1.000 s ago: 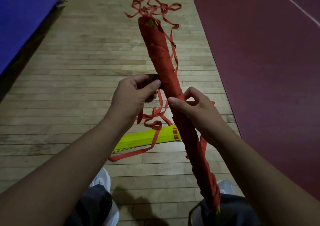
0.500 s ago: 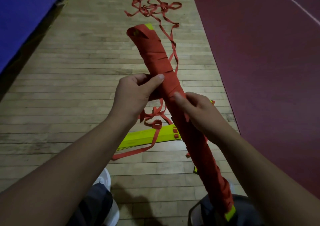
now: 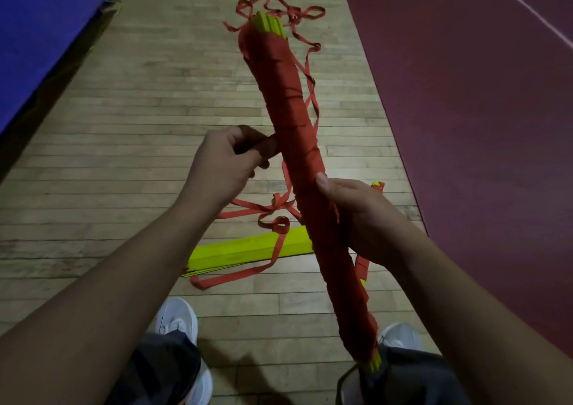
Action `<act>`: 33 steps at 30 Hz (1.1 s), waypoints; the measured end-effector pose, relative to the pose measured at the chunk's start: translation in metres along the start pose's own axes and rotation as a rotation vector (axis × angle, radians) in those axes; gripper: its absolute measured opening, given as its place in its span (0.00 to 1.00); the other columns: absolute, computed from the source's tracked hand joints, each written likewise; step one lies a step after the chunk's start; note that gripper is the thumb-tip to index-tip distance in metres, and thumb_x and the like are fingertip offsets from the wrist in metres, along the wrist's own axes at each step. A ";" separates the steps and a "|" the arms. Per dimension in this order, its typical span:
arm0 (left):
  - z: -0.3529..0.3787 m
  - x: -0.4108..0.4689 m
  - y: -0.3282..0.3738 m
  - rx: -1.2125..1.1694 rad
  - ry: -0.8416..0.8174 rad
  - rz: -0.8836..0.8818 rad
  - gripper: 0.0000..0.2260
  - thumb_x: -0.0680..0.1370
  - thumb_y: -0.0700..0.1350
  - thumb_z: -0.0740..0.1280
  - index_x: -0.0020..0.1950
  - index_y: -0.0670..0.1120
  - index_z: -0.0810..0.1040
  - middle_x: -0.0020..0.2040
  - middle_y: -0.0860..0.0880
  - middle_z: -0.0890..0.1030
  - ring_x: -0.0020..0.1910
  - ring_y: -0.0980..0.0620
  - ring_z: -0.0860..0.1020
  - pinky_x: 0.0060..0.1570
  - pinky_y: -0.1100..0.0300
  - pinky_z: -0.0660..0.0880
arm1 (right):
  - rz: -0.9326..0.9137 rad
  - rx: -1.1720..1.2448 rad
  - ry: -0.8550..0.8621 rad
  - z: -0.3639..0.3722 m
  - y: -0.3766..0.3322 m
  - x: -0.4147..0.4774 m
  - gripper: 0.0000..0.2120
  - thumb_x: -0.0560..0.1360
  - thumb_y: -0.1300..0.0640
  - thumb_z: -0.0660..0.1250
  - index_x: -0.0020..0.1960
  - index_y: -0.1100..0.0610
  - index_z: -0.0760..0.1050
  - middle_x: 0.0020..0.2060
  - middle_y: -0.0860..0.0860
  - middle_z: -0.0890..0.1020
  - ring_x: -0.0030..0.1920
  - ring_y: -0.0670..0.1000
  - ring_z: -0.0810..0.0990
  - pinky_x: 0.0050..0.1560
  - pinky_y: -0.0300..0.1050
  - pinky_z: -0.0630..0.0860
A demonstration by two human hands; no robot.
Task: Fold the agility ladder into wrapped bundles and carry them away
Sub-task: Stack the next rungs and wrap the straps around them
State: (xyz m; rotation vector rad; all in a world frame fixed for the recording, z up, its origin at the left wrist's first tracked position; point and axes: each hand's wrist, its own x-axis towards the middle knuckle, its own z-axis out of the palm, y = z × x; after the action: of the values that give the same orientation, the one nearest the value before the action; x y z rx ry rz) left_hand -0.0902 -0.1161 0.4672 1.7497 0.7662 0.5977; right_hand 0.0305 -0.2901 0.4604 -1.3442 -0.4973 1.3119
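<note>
A long bundle (image 3: 291,116) of yellow ladder rungs wrapped in red strap slants from the upper middle down to my right thigh. Yellow rung ends stick out at its top and bottom. My right hand (image 3: 359,218) grips the bundle around its middle. My left hand (image 3: 226,162) pinches the bundle's left side just above, thumb against the wrap; whether it holds a strap end is hidden. A second, unwrapped stack of yellow rungs (image 3: 245,251) lies on the floor below. Loose red strap (image 3: 279,10) trails on the floor beyond the bundle's top.
Wooden plank flooring (image 3: 139,109) runs under everything. A dark red mat (image 3: 465,94) covers the right side. A blue mat (image 3: 40,26) lies at the upper left. My white shoes (image 3: 176,317) stand at the bottom edge.
The bundle has rotated in my hands, so yellow rung ends now show at its top. My left hand shifted slightly left along the wrap.
</note>
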 end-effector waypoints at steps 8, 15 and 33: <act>0.007 -0.005 -0.004 -0.058 -0.021 0.045 0.04 0.78 0.37 0.71 0.47 0.45 0.84 0.38 0.49 0.86 0.34 0.55 0.81 0.35 0.62 0.75 | -0.087 -0.249 0.138 0.005 0.004 0.002 0.25 0.77 0.45 0.68 0.60 0.67 0.73 0.50 0.63 0.85 0.47 0.60 0.87 0.45 0.54 0.81; 0.021 -0.013 -0.002 -0.174 -0.082 -0.036 0.05 0.73 0.45 0.76 0.46 0.47 0.85 0.38 0.50 0.86 0.37 0.54 0.84 0.42 0.61 0.81 | -0.141 -0.471 0.256 0.011 0.006 0.005 0.20 0.79 0.49 0.68 0.56 0.65 0.67 0.37 0.52 0.77 0.26 0.37 0.79 0.26 0.29 0.70; 0.029 -0.004 -0.009 -0.489 -0.074 -0.129 0.15 0.70 0.45 0.75 0.53 0.39 0.83 0.48 0.43 0.87 0.50 0.46 0.86 0.56 0.51 0.81 | 0.046 0.118 -0.003 0.001 -0.002 0.001 0.30 0.84 0.41 0.52 0.67 0.66 0.74 0.49 0.65 0.82 0.46 0.62 0.82 0.45 0.50 0.82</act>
State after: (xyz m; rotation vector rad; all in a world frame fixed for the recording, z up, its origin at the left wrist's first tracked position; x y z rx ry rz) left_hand -0.0736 -0.1355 0.4504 1.2568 0.6126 0.5725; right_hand 0.0305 -0.2881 0.4623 -1.2626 -0.3871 1.3600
